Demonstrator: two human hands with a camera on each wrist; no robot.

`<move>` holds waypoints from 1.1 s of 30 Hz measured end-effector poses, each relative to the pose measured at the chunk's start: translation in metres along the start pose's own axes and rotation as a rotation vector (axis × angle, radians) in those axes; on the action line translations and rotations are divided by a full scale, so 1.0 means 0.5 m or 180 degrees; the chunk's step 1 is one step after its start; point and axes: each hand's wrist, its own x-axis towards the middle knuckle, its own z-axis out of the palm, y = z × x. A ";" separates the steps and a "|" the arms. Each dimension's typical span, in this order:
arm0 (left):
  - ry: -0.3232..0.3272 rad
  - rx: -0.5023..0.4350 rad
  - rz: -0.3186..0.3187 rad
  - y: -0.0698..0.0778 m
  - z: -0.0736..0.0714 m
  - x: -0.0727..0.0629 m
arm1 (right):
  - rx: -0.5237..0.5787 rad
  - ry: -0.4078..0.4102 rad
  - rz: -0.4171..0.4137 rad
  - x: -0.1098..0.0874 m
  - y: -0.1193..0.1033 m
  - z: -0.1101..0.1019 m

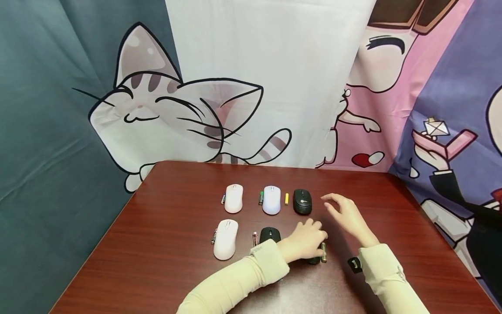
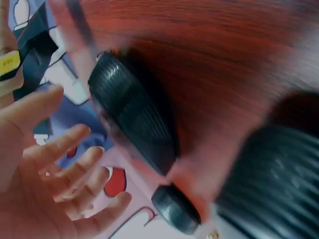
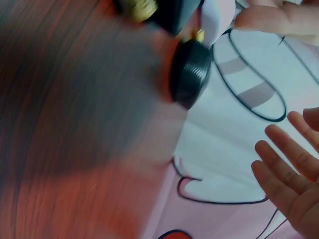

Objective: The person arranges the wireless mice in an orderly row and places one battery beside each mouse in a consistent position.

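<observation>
My left hand hovers with spread fingers over a black mouse, hiding most of it. In the left wrist view the fingers stay apart from the ribbed black mouse, holding nothing. A gold-and-dark battery lies right of the covered mouse. My right hand hangs above the table, right of the back black mouse, its fingers loosely extended and holding nothing. Another black mouse sits left of my left hand, partly behind the sleeve, with a red-and-white battery beside it.
Farther left stand a front white mouse, a back white mouse and a pale lavender mouse. Small batteries lie beside them, including a yellow one and a green-topped one. A printed curtain hangs behind the brown table.
</observation>
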 end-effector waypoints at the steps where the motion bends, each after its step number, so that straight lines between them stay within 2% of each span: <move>1: -0.0075 0.0082 0.0046 0.007 0.002 0.006 | -0.0016 0.0008 -0.0006 0.000 0.007 -0.002; 4: -0.0270 0.0277 0.0106 0.026 0.007 0.019 | -0.0041 0.0035 -0.0010 -0.001 0.028 -0.007; 8: -0.0429 0.0474 0.0004 0.045 0.011 0.029 | -0.0062 0.0055 0.0006 -0.004 0.061 -0.008; 14: -0.0515 0.0647 -0.0138 0.059 0.019 0.036 | -0.0136 0.0118 0.0040 -0.016 0.110 -0.005; 24: -0.0384 0.0606 -0.0053 0.069 0.026 0.044 | -0.0161 0.0029 0.0131 -0.027 0.142 -0.009; 33: -0.0113 0.0420 0.0134 0.055 0.019 0.038 | -0.0203 0.0014 0.0143 -0.032 0.141 -0.012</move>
